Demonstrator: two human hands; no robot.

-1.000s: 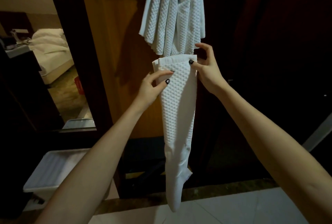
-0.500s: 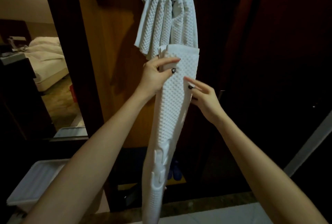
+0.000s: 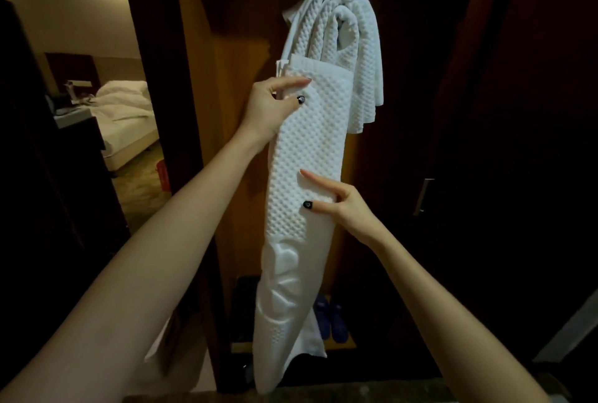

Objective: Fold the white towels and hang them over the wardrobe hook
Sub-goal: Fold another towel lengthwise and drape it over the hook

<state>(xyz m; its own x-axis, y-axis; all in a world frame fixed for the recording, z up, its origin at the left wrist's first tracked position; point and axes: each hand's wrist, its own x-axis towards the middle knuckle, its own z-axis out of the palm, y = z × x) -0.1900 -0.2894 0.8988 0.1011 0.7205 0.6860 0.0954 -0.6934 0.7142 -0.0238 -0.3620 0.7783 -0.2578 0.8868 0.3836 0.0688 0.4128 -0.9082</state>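
Wardrobe panelling [image 3: 233, 130] of warm brown wood fills the middle of the view, and both towels are in front of it. The held towel [image 3: 307, 150], folded lengthwise into a long narrow strip, hangs upright before the panel, its top edge overlapping the bottom of the other towel and its tail reaching low, near the floor. The hung towel [image 3: 343, 43] is draped in a thick arch above; the hook itself is hidden beneath it.

The left hand [image 3: 271, 105] pinches the strip's top left corner between thumb and fingers. The right hand [image 3: 339, 205] meets the strip about halfway down, at its right edge, forefinger and thumb lying on the front. Whether it grips the cloth or only steadies it, I cannot tell.

One towel looks done, and the second appears to be at its final fold, or ready to be lifted. The next move likely calls for doubling the strip at mid-length, then raising it high enough to drape over the hook without dragging the first towel off.
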